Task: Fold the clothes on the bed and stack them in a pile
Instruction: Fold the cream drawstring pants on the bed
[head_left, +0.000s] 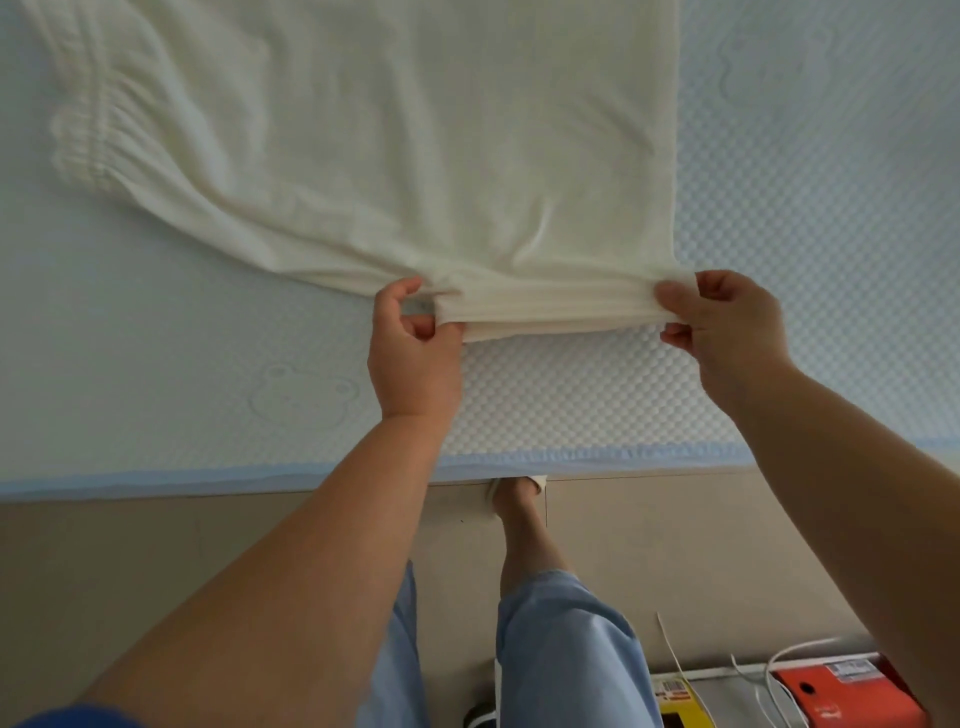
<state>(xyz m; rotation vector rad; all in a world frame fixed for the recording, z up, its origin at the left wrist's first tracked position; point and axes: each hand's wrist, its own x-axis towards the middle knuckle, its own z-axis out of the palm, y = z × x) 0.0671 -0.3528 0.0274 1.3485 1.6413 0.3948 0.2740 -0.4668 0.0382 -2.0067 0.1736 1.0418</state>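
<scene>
A cream-white garment (395, 156) lies spread across the bed (156, 364), with a gathered elastic band (98, 140) at its left side. Its near edge is bunched into folds between my hands. My left hand (415, 343) pinches the left end of that edge with thumb and curled fingers. My right hand (722, 322) pinches the right end the same way. The edge is stretched taut between them, slightly lifted off the mattress.
The pale quilted bed cover has a blue-trimmed edge (571, 460) close to my body. Below it is the beige floor (130, 571), my legs in light blue trousers (566, 649), and an orange box (852, 691) with white cables (774, 670) at the lower right.
</scene>
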